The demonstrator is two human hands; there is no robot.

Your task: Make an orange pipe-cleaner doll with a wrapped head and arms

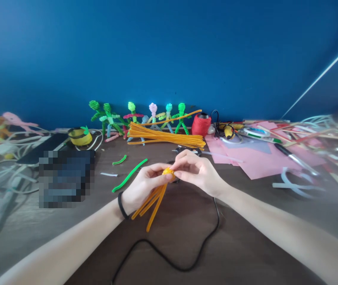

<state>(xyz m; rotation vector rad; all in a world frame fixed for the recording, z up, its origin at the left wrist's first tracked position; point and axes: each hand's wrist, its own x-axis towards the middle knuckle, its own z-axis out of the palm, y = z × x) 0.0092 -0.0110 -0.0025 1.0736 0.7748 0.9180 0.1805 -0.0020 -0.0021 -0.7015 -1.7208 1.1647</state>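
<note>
Between my two hands, above the middle of the dark table, is an orange pipe cleaner figure (156,198). Its top is wound into a small coiled ball, and several straight strands hang down to the lower left. My left hand (145,182) is closed, pinching the figure just under the ball with thumb and fingers. From the right, my right hand (197,172) pinches the ball's side with thumb and forefinger. Partly hidden behind the hands lies a black glue gun (188,151). A green pipe cleaner (130,175) and a shorter green piece (119,160) lie left of my hands.
Behind my hands lies a bundle of orange pipe cleaners (165,134), with several finished figures (181,118) along the blue wall. A red roll (201,125) and pink paper (252,158) are at right. Phones (67,178) and white cables are at left. A black cord (169,267) crosses the front.
</note>
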